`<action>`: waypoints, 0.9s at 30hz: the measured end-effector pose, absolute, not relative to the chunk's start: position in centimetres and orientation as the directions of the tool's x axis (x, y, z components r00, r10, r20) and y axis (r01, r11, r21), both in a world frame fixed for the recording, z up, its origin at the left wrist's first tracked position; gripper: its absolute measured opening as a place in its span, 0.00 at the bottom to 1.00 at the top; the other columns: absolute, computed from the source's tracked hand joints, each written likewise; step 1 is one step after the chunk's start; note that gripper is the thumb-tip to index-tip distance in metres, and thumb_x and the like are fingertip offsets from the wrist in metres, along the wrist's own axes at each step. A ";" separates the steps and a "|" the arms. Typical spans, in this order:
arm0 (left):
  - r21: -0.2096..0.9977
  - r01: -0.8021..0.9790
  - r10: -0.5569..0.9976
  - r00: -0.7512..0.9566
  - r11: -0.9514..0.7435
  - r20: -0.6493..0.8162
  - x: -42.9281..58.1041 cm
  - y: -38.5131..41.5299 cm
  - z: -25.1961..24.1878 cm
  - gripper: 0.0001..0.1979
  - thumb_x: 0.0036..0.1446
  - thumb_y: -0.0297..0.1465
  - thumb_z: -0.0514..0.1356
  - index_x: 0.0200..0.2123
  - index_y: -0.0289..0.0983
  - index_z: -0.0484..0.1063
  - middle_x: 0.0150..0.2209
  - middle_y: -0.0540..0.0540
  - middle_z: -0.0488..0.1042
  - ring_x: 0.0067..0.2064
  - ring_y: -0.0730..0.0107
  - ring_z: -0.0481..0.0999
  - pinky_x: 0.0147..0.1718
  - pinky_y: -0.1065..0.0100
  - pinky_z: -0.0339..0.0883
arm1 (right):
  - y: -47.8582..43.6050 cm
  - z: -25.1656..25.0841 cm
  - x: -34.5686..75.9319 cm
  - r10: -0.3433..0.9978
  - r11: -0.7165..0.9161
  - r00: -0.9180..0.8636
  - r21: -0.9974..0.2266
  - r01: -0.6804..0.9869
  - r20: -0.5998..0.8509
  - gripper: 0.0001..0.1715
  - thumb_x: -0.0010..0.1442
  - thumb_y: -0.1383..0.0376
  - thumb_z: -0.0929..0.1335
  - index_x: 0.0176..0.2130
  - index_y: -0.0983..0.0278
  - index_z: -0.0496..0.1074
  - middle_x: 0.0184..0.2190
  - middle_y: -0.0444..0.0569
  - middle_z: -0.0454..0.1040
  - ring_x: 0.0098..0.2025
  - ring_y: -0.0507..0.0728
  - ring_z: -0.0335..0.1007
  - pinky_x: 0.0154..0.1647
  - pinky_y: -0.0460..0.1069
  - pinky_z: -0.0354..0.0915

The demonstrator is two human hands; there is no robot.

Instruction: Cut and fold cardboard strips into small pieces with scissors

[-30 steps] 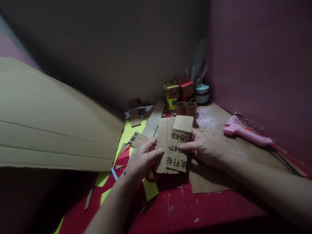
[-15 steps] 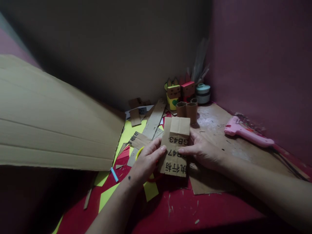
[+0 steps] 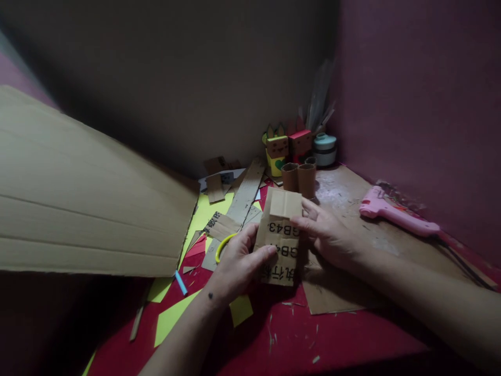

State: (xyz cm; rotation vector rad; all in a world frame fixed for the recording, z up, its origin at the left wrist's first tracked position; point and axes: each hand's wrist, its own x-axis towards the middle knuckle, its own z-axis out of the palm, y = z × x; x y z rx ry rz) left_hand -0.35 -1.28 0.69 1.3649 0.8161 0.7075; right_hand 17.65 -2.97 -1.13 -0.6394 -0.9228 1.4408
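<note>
A folded piece of brown cardboard (image 3: 284, 206) with black printed letters is held upright between both hands above the red tabletop. My left hand (image 3: 245, 258) grips its left edge, thumb lying across the printed face and fingers hidden behind. On the upper right edge, my right hand (image 3: 326, 230) is closed with thumb and fingers on the cardboard. A yellow scissors-like loop (image 3: 224, 247) shows just behind my left hand; the rest of it is covered. Cardboard scraps (image 3: 224, 228) lie beyond that hand.
A pink hot glue gun (image 3: 397, 211) rests at the right on a cardboard sheet (image 3: 336, 287). Cardboard tubes (image 3: 306, 180), a yellow figure (image 3: 276, 156), a red figure (image 3: 300, 143) and a light-blue lidded pot (image 3: 324, 150) stand at the back. A large cardboard panel (image 3: 90, 203) fills the left.
My right hand has shifted up along the cardboard's right edge. My left thumb reaches farther across the printed face, and the cardboard has tilted slightly.
</note>
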 end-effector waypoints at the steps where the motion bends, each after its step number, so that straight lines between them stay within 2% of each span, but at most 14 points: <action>1: 0.996 0.062 0.827 0.555 0.068 -0.091 -0.4 -1.3 0.6 0.19 0.51 0.29 0.64 0.47 0.36 0.68 0.43 0.43 0.76 0.43 0.62 0.74 0.39 0.64 0.69 | -2.8 -1.2 17.7 0.986 0.052 -0.103 -0.829 -0.556 0.131 0.24 0.56 0.64 0.69 0.53 0.59 0.67 0.45 0.51 0.75 0.48 0.62 0.70 0.48 0.59 0.65; 3: 0.992 0.125 0.815 0.572 0.024 -0.092 -0.6 -1.4 0.3 0.18 0.52 0.29 0.63 0.47 0.37 0.68 0.44 0.43 0.75 0.44 0.61 0.74 0.41 0.63 0.68 | -2.6 -1.4 17.7 0.990 0.014 -0.102 -0.805 -0.594 0.093 0.18 0.57 0.61 0.68 0.48 0.62 0.70 0.40 0.52 0.77 0.45 0.62 0.71 0.46 0.59 0.65; 6: 0.987 0.161 0.794 0.602 -0.011 -0.089 -0.7 -1.4 -0.1 0.16 0.54 0.30 0.61 0.47 0.38 0.68 0.46 0.43 0.74 0.46 0.60 0.73 0.44 0.60 0.67 | -2.4 -1.6 17.6 0.991 0.003 -0.105 -0.786 -0.618 0.087 0.17 0.57 0.62 0.68 0.47 0.63 0.70 0.36 0.50 0.77 0.41 0.61 0.72 0.44 0.58 0.66; 12: 0.984 0.160 0.760 0.630 0.073 -0.159 -0.6 -1.7 0.5 0.15 0.54 0.31 0.61 0.45 0.36 0.67 0.42 0.43 0.75 0.43 0.59 0.75 0.40 0.59 0.69 | -2.5 -1.5 17.6 0.991 0.042 -0.082 -0.824 -0.564 0.107 0.17 0.58 0.61 0.67 0.47 0.63 0.69 0.34 0.49 0.77 0.38 0.59 0.73 0.37 0.54 0.67; 16: 0.979 0.158 0.758 0.621 0.126 -0.198 -0.3 -2.0 0.9 0.14 0.54 0.31 0.61 0.43 0.36 0.67 0.39 0.43 0.75 0.41 0.58 0.76 0.38 0.59 0.70 | -2.5 -1.6 17.4 0.995 0.029 -0.063 -0.805 -0.592 0.082 0.17 0.58 0.59 0.67 0.47 0.63 0.69 0.32 0.48 0.77 0.38 0.59 0.73 0.39 0.55 0.67; 19: 0.978 0.145 0.756 0.620 0.151 -0.209 -0.1 -2.2 0.9 0.14 0.54 0.31 0.61 0.44 0.36 0.67 0.40 0.43 0.76 0.40 0.59 0.76 0.38 0.59 0.70 | -2.5 -1.4 17.2 0.998 0.017 -0.040 -0.751 -0.660 0.058 0.12 0.59 0.61 0.66 0.42 0.63 0.70 0.32 0.48 0.77 0.39 0.59 0.73 0.41 0.55 0.66; 22: 0.979 0.141 0.766 0.609 0.148 -0.204 0.2 -2.3 0.8 0.14 0.53 0.31 0.61 0.43 0.35 0.68 0.40 0.42 0.76 0.41 0.59 0.76 0.39 0.58 0.70 | -2.5 -1.2 16.8 0.999 0.039 0.035 -0.701 -0.712 0.020 0.07 0.59 0.62 0.66 0.37 0.63 0.71 0.32 0.47 0.77 0.40 0.59 0.72 0.43 0.54 0.66; 27: 0.982 0.123 0.780 0.597 0.141 -0.187 0.9 -2.9 0.6 0.12 0.53 0.31 0.61 0.42 0.35 0.68 0.40 0.42 0.76 0.43 0.57 0.76 0.39 0.59 0.70 | -2.3 -1.4 16.3 0.986 0.070 0.154 -0.661 -0.747 -0.070 0.06 0.58 0.61 0.67 0.35 0.62 0.70 0.31 0.46 0.76 0.39 0.58 0.72 0.43 0.55 0.66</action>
